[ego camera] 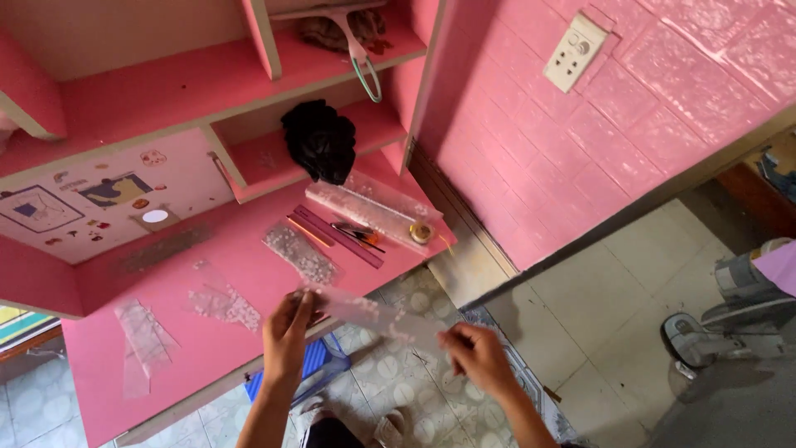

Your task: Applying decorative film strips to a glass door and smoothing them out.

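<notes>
Both hands are pinching a long clear plastic strip dotted with white beads (pixel 377 317), stretched just off the front edge of the pink tabletop (pixel 99 365). The left hand (pixel 288 336) is clamping its near end, the right hand (pixel 478 355) its far end (long axis running hand to hand). Similar strips (pixel 300 253) are lying along the tabletop behind.
</notes>
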